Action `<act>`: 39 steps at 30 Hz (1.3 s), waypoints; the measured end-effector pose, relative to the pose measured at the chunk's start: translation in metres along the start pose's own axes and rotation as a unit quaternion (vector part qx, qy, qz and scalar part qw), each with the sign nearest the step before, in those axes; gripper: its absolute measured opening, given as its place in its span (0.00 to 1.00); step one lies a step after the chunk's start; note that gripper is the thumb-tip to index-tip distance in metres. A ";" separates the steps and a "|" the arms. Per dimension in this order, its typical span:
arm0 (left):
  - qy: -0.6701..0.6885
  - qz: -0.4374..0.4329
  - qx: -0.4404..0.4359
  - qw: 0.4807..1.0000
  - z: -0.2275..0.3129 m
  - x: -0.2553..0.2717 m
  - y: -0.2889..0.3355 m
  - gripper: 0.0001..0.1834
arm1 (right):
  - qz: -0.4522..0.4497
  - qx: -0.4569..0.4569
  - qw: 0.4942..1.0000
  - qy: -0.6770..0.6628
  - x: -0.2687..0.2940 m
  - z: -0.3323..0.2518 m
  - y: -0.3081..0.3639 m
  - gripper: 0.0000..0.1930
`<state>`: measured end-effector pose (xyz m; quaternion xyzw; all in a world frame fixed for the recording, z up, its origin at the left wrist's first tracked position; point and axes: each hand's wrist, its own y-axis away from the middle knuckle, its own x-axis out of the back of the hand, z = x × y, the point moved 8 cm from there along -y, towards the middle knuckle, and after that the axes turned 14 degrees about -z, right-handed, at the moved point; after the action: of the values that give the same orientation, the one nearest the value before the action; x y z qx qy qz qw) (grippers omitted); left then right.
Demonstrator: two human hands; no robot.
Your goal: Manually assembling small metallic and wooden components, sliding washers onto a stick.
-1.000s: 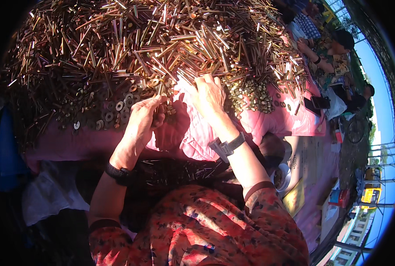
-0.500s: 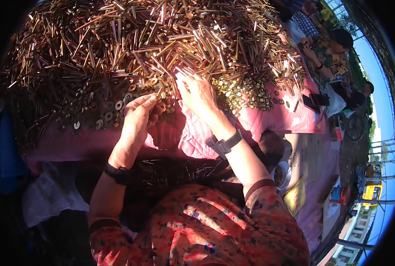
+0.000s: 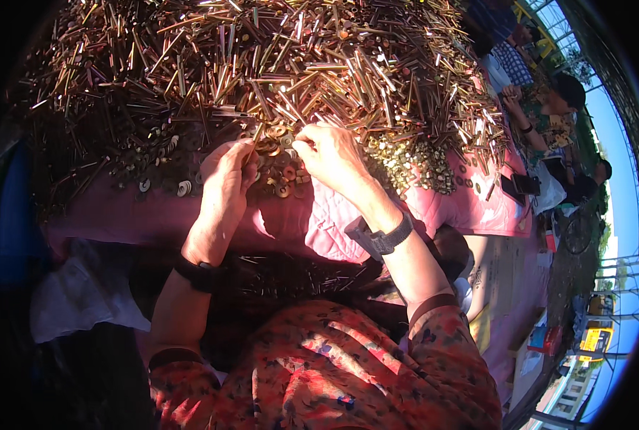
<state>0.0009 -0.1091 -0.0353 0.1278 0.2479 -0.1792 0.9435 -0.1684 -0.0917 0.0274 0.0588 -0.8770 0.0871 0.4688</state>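
Note:
My left hand [image 3: 224, 179] is closed in a pinch, and a thin gold-coloured metal rod [image 3: 259, 135] sticks up from its fingertips. Just to the right, my right hand [image 3: 334, 156] has its fingers curled together at the near edge of the pile. Whatever lies between those fingers is too small or hidden to make out. Beyond both hands spreads a deep heap of gold-coloured metal rods [image 3: 262, 64]. Loose flat washers [image 3: 184, 188] lie left of my left hand, and orange-brown washers [image 3: 284, 190] lie between the hands. Small shiny nuts [image 3: 413, 163] are heaped right of my right hand.
A pink cloth [image 3: 126, 218] covers the table under the parts. Dark phone-like objects [image 3: 524, 185] rest at its right edge. Other people [image 3: 549, 115] sit beyond on the right. A white plastic bag [image 3: 79, 301] lies below the table's left side.
The view has shifted a little, so the heap appears lower and farther right. My right hand's fingers have drawn together, and the rod in my left hand stands more upright.

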 end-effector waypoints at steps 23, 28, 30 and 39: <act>0.000 0.067 0.045 0.997 0.006 0.018 0.025 0.06 | 0.014 0.042 0.997 0.065 -0.045 -0.010 0.068 0.08; -0.042 0.001 0.108 0.993 -0.013 -0.004 0.029 0.05 | 0.078 -0.052 0.996 -0.015 -0.024 -0.005 0.064 0.06; -0.054 -0.059 0.117 0.990 -0.022 -0.015 0.029 0.04 | 0.138 -0.086 0.980 -0.112 -0.011 0.002 0.068 0.07; -0.050 -0.109 0.139 0.983 -0.023 -0.028 0.030 0.04 | 0.195 -0.046 0.958 -0.203 -0.018 -0.010 0.071 0.06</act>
<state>-0.0198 -0.0671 -0.0353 0.2204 0.1857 -0.3197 0.9026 -0.1638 -0.0197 0.0111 -0.1182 -0.9513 0.1228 0.2568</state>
